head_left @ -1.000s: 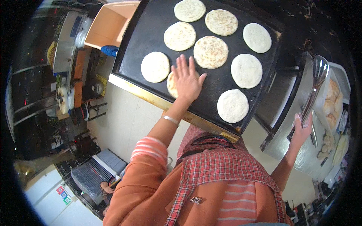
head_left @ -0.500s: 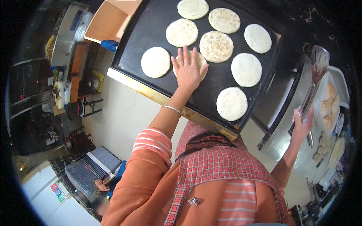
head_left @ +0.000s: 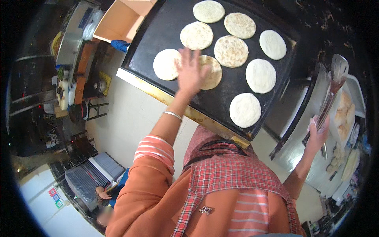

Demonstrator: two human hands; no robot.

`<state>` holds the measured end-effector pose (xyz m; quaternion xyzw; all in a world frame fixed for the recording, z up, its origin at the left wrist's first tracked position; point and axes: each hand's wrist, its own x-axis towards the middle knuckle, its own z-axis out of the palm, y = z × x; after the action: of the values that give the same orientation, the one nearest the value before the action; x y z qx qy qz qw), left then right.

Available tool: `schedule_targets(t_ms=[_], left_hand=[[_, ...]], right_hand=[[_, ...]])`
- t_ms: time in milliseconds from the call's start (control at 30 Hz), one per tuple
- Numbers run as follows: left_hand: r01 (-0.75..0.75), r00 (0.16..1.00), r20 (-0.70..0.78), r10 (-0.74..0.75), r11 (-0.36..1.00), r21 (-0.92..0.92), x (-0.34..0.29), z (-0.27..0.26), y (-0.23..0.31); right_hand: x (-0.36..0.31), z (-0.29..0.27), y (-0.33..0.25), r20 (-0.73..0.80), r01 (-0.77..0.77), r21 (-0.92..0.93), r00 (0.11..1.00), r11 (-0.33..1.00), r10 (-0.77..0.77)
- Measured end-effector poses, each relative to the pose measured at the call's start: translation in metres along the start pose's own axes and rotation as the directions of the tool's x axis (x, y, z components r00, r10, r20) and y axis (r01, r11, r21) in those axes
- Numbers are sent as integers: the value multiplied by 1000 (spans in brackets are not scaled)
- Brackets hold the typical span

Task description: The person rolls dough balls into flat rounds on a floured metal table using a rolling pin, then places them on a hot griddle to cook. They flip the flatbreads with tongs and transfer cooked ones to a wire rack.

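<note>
On the black griddle (head_left: 146,35) lie several round flatbreads, some pale, others browned in spots. My left hand (head_left: 190,77), slightly blurred, has its fingers spread over the front-left part. Its thumb side overlaps a browned flatbread (head_left: 213,75), and its other edge meets a paler flatbread (head_left: 164,65). Whether the palm touches either one, I cannot tell. Off to the right, my right hand (head_left: 318,134) grips a long slotted metal spatula (head_left: 338,69), blade pointing away from me. A metal rod end (head_left: 324,151) shows below that hand.
Right of the griddle, a metal counter (head_left: 292,158) holds a white tray (head_left: 359,94) of baked breads and some small dough pieces (head_left: 335,158). An orange-brown box (head_left: 118,21) stands beyond the griddle's left corner. Another person's hand (head_left: 103,193) shows at lower left.
My left hand has shifted left off the middle of the browned flatbread, uncovering most of it. The right hand still holds the spatula. The griddle sits slightly further right in view.
</note>
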<state>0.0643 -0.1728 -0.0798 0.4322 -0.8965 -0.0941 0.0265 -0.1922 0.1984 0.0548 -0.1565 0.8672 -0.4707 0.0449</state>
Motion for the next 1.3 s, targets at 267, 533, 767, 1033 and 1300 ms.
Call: schedule_targets(t_ms=[267,533,767,1033,1300], left_hand=[[269,960,104,-262,961,-64,2,6,-12],[-121,988,-110,106,983,-135,82,3,20],[-132,980,-159,121,989,-62,120,5,56],[-322,947,-8,322,945,-46,165,23,57],[-300,939,-243,242,923,-240,86,-28,42]], right_hand=[[-11,-3,7,-17,-100,24,995,995,100],[-7,-8,4,3,-76,-24,997,997,77],[-11,-12,13,-35,-137,-10,990,991,136],[-5,-26,8,-74,-178,-48,982,983,174],[73,-116,60,-152,-221,-529,975,820,165]])
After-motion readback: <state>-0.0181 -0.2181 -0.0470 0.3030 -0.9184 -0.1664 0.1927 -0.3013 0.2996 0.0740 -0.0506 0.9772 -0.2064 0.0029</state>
